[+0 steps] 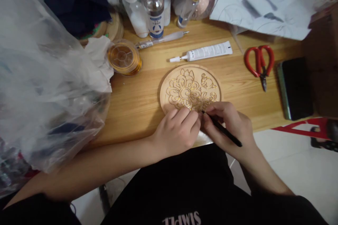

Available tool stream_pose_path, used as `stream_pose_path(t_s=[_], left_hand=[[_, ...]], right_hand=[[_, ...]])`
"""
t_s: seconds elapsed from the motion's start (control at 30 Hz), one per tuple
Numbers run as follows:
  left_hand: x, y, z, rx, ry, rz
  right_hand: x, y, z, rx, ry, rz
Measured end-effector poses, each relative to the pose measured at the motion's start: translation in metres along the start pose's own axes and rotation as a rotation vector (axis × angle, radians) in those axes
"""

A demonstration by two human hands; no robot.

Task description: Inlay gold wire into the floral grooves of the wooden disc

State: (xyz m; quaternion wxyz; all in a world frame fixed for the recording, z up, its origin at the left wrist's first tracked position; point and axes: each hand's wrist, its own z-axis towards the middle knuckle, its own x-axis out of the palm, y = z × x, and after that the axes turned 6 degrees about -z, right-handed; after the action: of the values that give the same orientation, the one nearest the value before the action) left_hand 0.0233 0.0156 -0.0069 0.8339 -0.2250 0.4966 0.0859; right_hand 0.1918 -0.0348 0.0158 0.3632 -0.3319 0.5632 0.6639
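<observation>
A round wooden plate (pixel 164 93) lies at the desk's front edge. On it, raised gold wire outlines form a large flower (pixel 185 93) and smaller curled figures toward the right. My left hand (pixel 178 126) rests over the plate's near rim, fingers curled and pressed together; whatever they pinch is hidden. Close beside it, my right hand (pixel 229 123) grips a slim black tool (pixel 225 133) like a pen; it looks like tweezers. The tool's tip points at the near right part of the plate, next to my left fingertips.
Behind the plate lie a white glue tube (pixel 208 51), a pen (pixel 163 39) and a spool of gold wire (pixel 124 58). Red-handled pliers (pixel 261 63) and a phone (pixel 295 89) lie right. Bottles (pixel 154 10) and drawn sheets (pixel 261 3) stand behind; a plastic bag (pixel 50 74) fills the left.
</observation>
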Motion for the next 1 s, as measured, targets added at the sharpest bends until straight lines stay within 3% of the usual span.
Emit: stream_pose_path(t_s=[0.4,0.67,1.0], left_hand=[[0.0001,-0.0002,0.0003,0.006,-0.006,-0.002],[0.0001,-0.0002,0.0001,0.006,-0.02,-0.016],[0.0008,-0.0011,-0.0005,-0.005,-0.017,-0.01]], right_hand=[[0.0051,0.0087,-0.0025,0.206,-0.114,0.051],[0.0065,0.0099,-0.0014,0.177,-0.115,0.019],[-0.0014,0.0004,0.0017,0.066,-0.008,-0.007]])
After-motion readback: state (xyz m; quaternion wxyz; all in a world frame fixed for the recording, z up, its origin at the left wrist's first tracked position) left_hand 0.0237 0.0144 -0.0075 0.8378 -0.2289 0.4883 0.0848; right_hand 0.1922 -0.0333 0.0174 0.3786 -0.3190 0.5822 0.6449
